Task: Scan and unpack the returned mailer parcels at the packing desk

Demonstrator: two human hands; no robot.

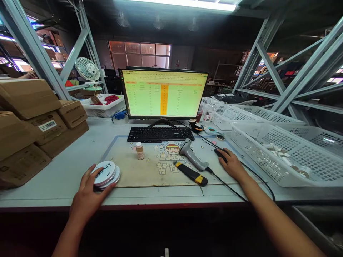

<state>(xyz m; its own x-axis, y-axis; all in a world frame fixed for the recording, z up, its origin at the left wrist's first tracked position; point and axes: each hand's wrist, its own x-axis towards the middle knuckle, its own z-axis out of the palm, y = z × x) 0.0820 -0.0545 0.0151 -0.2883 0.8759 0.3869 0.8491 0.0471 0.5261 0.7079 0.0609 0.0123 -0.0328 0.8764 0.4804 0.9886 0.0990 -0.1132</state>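
Observation:
At the table's front left, my left hand [89, 192] grips a small stack of round white discs [105, 172]. Its fingers lie over the top and its thumb presses along the near side; dark lettering shows on the upper disc. My right hand [230, 163] is curved over a black computer mouse [220, 155] on the desk mat. Between the hands lie a grey barcode scanner [193, 155] and a yellow-and-black utility knife [190, 174]. A small bottle [139, 151] with a white cap stands upright on the mat.
A monitor [164, 94] showing a spreadsheet stands behind a black keyboard [160, 134]. Cardboard boxes [29, 98] are piled at left. White plastic baskets [270, 164] line the right side, one holding small white items. Cables cross the mat's right side. A fan [87, 69] stands behind.

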